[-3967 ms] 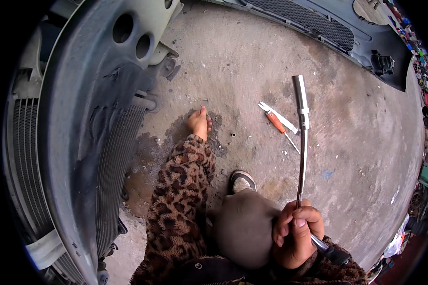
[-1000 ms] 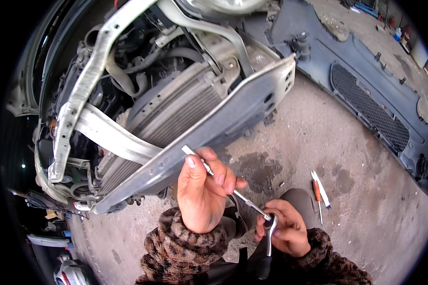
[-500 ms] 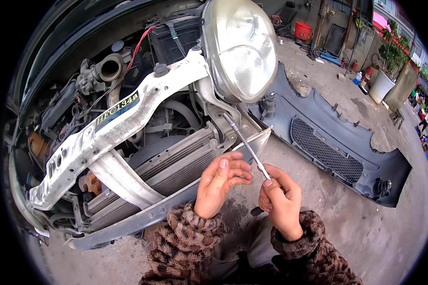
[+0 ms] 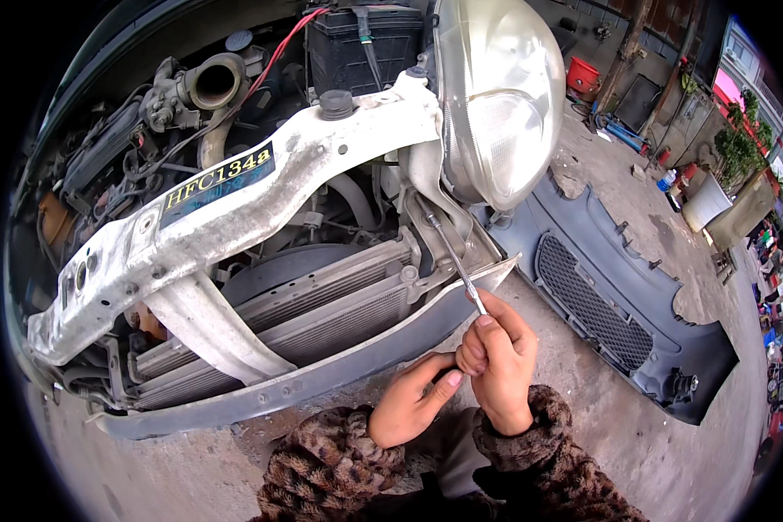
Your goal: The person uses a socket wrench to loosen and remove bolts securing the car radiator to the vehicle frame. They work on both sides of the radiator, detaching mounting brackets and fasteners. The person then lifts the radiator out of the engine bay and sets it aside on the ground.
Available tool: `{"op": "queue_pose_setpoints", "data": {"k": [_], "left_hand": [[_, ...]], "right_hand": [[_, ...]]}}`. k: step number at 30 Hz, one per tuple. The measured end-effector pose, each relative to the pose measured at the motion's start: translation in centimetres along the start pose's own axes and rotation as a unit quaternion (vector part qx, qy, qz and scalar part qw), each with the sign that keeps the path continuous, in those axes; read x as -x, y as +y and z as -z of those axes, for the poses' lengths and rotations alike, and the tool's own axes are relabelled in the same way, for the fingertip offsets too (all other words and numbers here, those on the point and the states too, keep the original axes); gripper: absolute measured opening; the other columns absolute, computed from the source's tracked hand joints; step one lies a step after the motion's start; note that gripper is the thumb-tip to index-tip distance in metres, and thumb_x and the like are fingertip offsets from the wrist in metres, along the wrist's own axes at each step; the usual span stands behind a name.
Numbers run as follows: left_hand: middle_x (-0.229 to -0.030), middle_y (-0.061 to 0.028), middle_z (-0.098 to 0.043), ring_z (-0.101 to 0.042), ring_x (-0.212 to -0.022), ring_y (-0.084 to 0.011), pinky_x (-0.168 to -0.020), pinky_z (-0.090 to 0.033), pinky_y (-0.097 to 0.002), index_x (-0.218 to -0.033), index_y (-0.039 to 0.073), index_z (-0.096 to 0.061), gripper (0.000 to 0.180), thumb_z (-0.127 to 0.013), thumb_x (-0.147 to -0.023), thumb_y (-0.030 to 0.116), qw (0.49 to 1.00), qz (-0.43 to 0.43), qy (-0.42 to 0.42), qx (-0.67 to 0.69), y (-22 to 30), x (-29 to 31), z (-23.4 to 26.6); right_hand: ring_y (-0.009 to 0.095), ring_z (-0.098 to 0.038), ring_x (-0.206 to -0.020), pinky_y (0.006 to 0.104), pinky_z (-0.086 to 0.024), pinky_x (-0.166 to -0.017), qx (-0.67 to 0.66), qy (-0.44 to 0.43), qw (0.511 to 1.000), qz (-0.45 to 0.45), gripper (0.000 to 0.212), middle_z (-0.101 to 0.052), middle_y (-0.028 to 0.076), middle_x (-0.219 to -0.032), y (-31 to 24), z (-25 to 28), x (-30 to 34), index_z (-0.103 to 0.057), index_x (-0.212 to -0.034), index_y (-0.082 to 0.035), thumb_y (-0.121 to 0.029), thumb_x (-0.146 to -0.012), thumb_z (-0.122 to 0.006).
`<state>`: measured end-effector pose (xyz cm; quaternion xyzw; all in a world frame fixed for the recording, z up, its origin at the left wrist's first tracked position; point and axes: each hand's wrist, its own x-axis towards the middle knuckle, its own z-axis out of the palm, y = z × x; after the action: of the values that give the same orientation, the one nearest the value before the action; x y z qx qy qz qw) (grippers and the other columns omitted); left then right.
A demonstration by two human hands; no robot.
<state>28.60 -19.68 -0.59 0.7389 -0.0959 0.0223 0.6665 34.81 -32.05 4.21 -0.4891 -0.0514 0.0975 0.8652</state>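
Observation:
My right hand [image 4: 502,352] is closed around the near end of a long, thin silver socket extension bar [image 4: 457,261]. The bar slants up and away, its far tip against the metal bracket below the headlight [image 4: 500,109]. My left hand [image 4: 416,398] is just left of and below the right, fingertips touching it. Its fingers curl in, and what they may hold is hidden. Beyond both hands lie the radiator [image 4: 322,322] and the white metal crossbeam [image 4: 226,217] of a car front with its bumper off.
A dark grey bumper cover [image 4: 609,287] with a mesh grille lies on the concrete at the right. The lower metal beam [image 4: 322,387] runs in front of the radiator. Farther back are a red bucket [image 4: 583,75], a white planter [image 4: 706,203] and a black battery [image 4: 365,48].
My left hand has moved from beside the bar, fingers spread, down to my right hand and curled in. My right hand still grips the bar. The view has shifted somewhat.

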Motion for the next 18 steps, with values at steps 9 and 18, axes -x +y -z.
{"op": "queue_pose_setpoints", "data": {"k": [9,18], "left_hand": [[-0.096,-0.0192,-0.063,-0.063,-0.091,-0.0289,-0.081,-0.048,-0.0362,-0.131,0.0,-0.042,0.051,-0.063,-0.092,0.025,0.998,0.029,0.009,-0.057,3.5,0.8,-0.8],[-0.086,-0.016,-0.063,-0.066,-0.081,-0.028,-0.067,-0.049,-0.0381,-0.14,-0.003,-0.03,0.069,-0.067,-0.084,0.016,0.948,0.021,0.016,-0.318,9.7,-0.7,-0.5]], "right_hand": [[0.007,-0.032,-0.046,0.0228,-0.029,-0.044,-0.175,-0.066,0.973,-0.134,0.031,-0.038,-0.001,-0.061,-2.1,1.4,-1.3,-0.051,-0.121,0.006,-0.008,-0.094,-0.043],[0.006,-0.032,-0.046,0.0222,-0.029,-0.045,-0.504,-0.108,0.826,-0.228,0.032,-0.039,-0.003,-0.061,0.0,2.1,-2.1,-0.05,-0.121,0.007,-0.01,-0.095,-0.044]]}}
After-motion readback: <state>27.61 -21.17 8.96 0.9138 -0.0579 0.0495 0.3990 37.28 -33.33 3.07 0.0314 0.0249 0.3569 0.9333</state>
